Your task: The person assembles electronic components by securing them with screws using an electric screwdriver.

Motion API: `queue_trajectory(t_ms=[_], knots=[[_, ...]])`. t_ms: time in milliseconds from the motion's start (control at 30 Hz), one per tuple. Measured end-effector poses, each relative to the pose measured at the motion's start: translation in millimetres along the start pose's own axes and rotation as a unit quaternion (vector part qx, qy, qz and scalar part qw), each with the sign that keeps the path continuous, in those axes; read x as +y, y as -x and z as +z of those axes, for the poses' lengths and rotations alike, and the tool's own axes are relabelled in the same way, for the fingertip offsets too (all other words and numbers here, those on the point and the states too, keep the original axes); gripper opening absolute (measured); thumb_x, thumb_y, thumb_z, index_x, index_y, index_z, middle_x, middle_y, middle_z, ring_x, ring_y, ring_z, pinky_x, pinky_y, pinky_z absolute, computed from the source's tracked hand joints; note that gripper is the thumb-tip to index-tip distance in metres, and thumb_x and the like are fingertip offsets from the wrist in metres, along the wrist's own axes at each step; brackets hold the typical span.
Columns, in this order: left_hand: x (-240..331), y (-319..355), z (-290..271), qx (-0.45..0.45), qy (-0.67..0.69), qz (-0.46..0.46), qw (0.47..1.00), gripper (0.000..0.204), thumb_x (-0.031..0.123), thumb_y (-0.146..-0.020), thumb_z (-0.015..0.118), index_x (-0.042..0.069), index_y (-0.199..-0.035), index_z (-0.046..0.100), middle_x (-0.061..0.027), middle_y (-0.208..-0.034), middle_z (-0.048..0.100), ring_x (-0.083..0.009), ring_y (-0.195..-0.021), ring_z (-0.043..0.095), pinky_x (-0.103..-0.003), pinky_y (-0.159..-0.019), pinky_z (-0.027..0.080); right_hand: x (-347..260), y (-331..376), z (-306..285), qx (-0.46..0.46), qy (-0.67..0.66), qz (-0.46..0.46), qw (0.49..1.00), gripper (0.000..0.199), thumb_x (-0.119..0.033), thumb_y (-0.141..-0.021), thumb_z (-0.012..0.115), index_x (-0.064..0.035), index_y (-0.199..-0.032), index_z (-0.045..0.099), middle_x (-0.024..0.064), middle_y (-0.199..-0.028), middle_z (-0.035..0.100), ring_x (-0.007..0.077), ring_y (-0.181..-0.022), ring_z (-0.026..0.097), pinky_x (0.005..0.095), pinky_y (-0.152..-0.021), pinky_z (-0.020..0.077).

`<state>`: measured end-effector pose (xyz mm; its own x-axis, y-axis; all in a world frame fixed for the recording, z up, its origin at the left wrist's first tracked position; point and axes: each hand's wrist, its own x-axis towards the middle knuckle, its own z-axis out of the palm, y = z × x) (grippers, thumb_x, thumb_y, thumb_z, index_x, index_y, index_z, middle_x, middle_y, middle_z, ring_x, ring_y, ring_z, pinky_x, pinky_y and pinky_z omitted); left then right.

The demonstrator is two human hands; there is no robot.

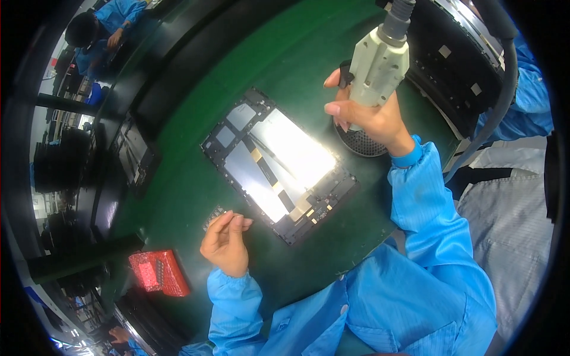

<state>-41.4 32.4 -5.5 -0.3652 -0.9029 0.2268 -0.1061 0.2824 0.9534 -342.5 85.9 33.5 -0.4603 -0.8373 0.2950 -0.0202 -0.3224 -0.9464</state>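
Note:
My right hand (380,121) is wrapped around a pale green electric screwdriver (380,68), whose cord leaves from the top. The tool's lower end is over a round dark holder with a perforated top (363,142); the hand hides its tip. At the centre of the green table lies an opened tablet-like device (237,172), with silvery panels, a dark flex cable and a small circuit board at its near end. My left hand (225,242) is beside its left edge, thumb and fingers pinched together. A small speckled metallic piece (215,213) is right behind those fingers; whether they hold it is unclear.
A red bubble-wrap packet (159,273) with a dark strip on it lies at the lower left. Another device frame (134,151) stands at the left edge. Black panels (445,74) are at the upper right. Other people in blue sleeves are at nearby stations.

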Motion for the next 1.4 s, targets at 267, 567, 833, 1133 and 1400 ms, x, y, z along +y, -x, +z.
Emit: queue_trajectory(t_ms=[267,567,833,1133,1400], knots=[[-0.8,7.3,-8.7,0.025,0.041,-0.128,0.991,0.013,0.0,-0.084,0.058,-0.004,-0.097,0.059,-0.0114,-0.079,0.062,-0.0191,-0.067,0.064,-0.026,-0.058,0.053,1.9,0.4,5.3,-0.011,-0.005,-0.002,1.0,0.032,-0.003,-0.071,0.072,0.0011,-0.097,0.053,0.0033,-0.061,0.054,0.0092,-0.048,0.052,0.0229,-0.044,0.0418],[13.8,5.0,2.1,-0.069,0.188,-0.283,0.938,0.013,0.003,-0.083,0.062,-0.004,-0.094,0.059,-0.0106,-0.083,0.064,-0.0188,-0.071,0.065,-0.024,-0.057,0.051,-2.7,3.7,-2.7,0.026,0.011,-0.064,0.998,0.039,-0.009,-0.073,0.068,0.0056,-0.106,0.055,0.0028,-0.059,0.053,0.0104,-0.048,0.049,0.023,-0.046,0.0393],[15.0,4.8,12.4,-0.074,0.066,-0.241,0.965,0.011,0.006,-0.082,0.065,0.0,-0.09,0.06,-0.0034,-0.073,0.063,-0.0068,-0.062,0.058,-0.017,-0.049,0.043,2.7,1.6,2.6,-0.007,0.006,-0.064,0.998,0.038,-0.008,-0.074,0.066,0.0067,-0.107,0.054,0.0039,-0.059,0.052,0.0112,-0.048,0.049,0.0242,-0.047,0.0396],[13.5,8.5,19.9,-0.053,0.058,-0.233,0.969,0.013,0.006,-0.081,0.066,0.0,-0.089,0.059,-0.0019,-0.074,0.06,-0.0059,-0.063,0.057,-0.017,-0.048,0.044,3.0,4.2,-4.9,0.002,-0.002,-0.073,0.997,0.038,-0.007,-0.074,0.065,0.0074,-0.108,0.054,0.0046,-0.059,0.053,0.0117,-0.048,0.049,0.0256,-0.048,0.0414],[6.5,18.6,19.8,-0.053,-0.082,-0.092,0.991,0.011,0.001,-0.078,0.067,-0.002,-0.087,0.062,-0.0058,-0.083,0.06,-0.01,-0.065,0.058,-0.02,-0.05,0.047,2.0,5.3,-4.1,0.008,0.007,-0.068,0.998,0.039,-0.006,-0.073,0.064,0.0083,-0.108,0.053,0.0045,-0.059,0.053,0.0118,-0.048,0.049,0.0257,-0.048,0.0413]])
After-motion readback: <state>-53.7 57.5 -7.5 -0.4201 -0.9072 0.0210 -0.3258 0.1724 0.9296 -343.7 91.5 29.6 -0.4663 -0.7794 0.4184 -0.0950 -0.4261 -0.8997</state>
